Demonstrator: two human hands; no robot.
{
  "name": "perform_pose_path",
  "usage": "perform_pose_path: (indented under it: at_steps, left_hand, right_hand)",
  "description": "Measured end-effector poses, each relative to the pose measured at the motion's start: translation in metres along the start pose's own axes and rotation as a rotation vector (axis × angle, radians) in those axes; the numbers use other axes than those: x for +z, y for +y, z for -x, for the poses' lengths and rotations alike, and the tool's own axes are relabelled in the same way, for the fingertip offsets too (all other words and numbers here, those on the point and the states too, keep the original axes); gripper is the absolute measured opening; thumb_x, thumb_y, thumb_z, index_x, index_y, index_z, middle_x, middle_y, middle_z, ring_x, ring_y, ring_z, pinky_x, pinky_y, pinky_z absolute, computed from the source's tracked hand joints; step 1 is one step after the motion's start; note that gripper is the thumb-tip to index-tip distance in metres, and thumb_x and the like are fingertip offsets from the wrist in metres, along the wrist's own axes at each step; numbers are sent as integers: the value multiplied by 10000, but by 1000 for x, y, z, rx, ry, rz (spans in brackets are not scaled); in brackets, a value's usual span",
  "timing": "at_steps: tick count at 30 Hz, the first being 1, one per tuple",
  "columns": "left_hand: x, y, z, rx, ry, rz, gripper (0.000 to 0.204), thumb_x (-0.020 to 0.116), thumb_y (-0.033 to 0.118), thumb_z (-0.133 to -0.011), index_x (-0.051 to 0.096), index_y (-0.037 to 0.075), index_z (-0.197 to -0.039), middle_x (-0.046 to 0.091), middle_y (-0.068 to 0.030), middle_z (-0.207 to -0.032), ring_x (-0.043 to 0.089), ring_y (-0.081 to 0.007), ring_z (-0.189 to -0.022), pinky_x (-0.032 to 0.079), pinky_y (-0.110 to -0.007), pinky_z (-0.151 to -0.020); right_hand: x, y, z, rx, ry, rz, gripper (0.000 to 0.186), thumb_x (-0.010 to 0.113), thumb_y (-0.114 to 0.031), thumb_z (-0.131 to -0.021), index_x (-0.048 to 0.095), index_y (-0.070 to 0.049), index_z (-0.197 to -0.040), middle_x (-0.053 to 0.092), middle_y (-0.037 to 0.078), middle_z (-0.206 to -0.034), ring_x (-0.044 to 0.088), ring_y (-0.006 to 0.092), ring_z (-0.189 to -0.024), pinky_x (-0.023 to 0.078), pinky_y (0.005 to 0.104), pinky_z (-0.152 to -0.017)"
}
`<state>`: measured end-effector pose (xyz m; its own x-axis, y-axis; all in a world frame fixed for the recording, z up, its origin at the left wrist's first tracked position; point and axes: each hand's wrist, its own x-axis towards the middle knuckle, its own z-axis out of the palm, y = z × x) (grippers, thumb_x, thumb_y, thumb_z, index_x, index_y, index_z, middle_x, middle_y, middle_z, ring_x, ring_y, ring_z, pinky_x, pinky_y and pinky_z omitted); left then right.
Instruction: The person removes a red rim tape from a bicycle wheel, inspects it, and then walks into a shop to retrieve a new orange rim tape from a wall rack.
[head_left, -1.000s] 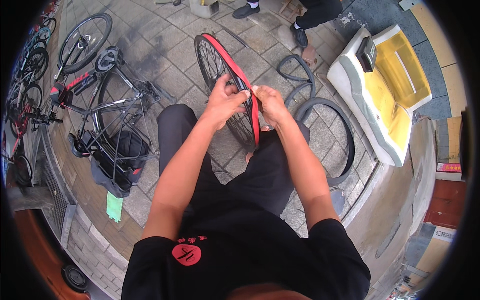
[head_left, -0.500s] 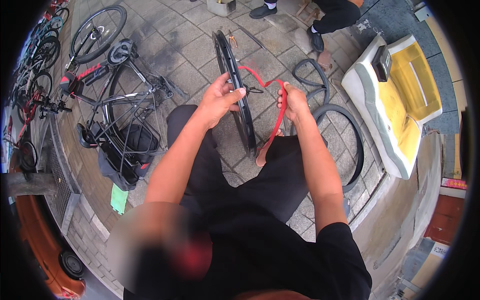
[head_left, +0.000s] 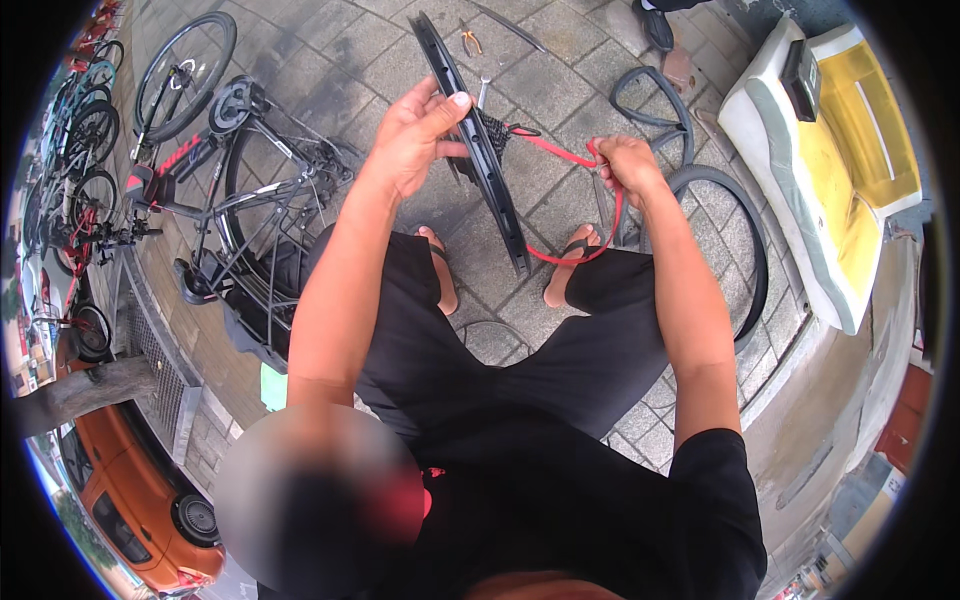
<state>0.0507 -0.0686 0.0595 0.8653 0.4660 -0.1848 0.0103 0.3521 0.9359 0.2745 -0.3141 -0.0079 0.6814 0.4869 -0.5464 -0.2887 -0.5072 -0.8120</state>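
Observation:
My left hand [head_left: 418, 140] grips the black rim of a bare bicycle wheel [head_left: 503, 210], thumb on one side and fingers on the other. The wheel stands edge-on, tilted, above the paving between my feet, with its cogs [head_left: 494, 135] toward the right. My right hand [head_left: 628, 168] pinches a narrow red rim strip [head_left: 560, 151] to the right of the wheel. One run of the strip stretches toward the wheel's middle; another hangs in a loop and meets the rim's lower end. A black tire [head_left: 762, 262] and an inner tube [head_left: 686, 118] lie on the ground beyond my right hand.
Pliers [head_left: 470, 42], a wrench [head_left: 484, 92] and a dark rod [head_left: 512, 28] lie ahead on the paving. A bicycle [head_left: 255, 175] rests at the left. At the right stands a yellow-and-white seat [head_left: 850, 130]. Another person's shoe [head_left: 655, 27] shows at the top.
My right hand has moved right and slightly up, drawing the upper run of the red strip straighter. The wheel has tilted and shifted up with my left hand. The whole view has shifted.

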Motion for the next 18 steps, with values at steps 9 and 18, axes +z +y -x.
perform_pose_path:
  at_steps: [9,18]
  left_hand:
    - [7,6,-10,33,-40,-17,465,709,311,-986,571,45,-1341,684,-50,-1135,705,-151,-922,613,-302,-656]
    - [5,1,-16,49,-62,-20,436,694,296,-1002,583,28,-1327,674,-80,-1169,706,-198,-950,632,-357,-727]
  right_hand:
    - [2,-15,-7,-99,5,83,235,637,-225,-1003,628,-56,-840,597,-7,-734,546,85,-587,459,266,-522]
    - [0,-25,-6,-106,4,65,203,623,-211,-1012,670,-39,-916,635,2,-779,560,86,-614,485,263,-565]
